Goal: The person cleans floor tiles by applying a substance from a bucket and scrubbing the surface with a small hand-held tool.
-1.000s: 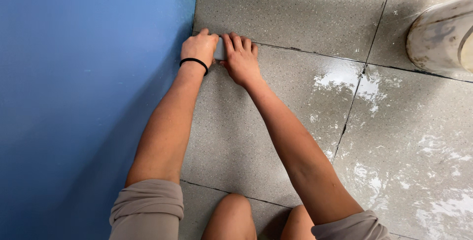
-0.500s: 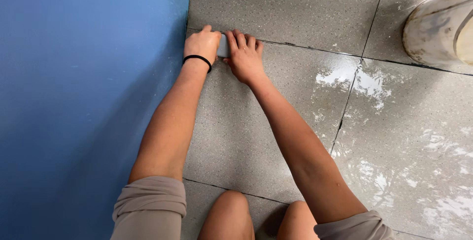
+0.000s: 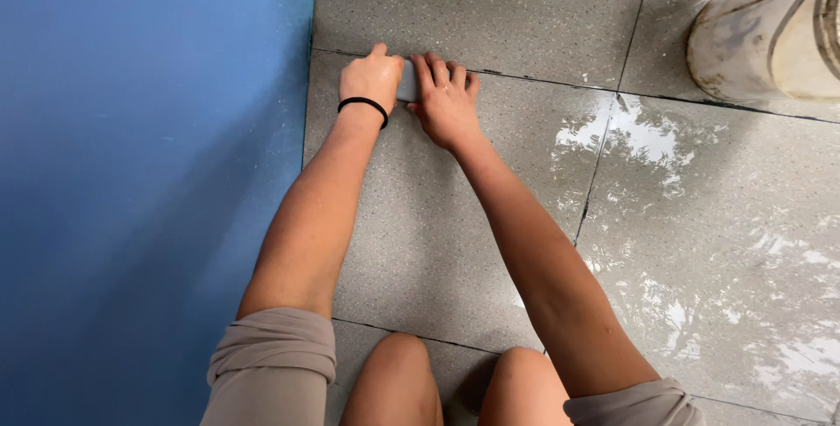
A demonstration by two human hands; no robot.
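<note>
The small pale pad (image 3: 408,87) lies pressed on the tile seam (image 3: 542,80) between both hands — left hand (image 3: 371,79) curled against it, right hand (image 3: 446,98) flat over it — with the seam rightward seemingly unworked.

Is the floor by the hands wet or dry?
Dry where the left hand and right hand press; the grey tile floor looks matte there. Shiny wet patches lie further right.
</note>
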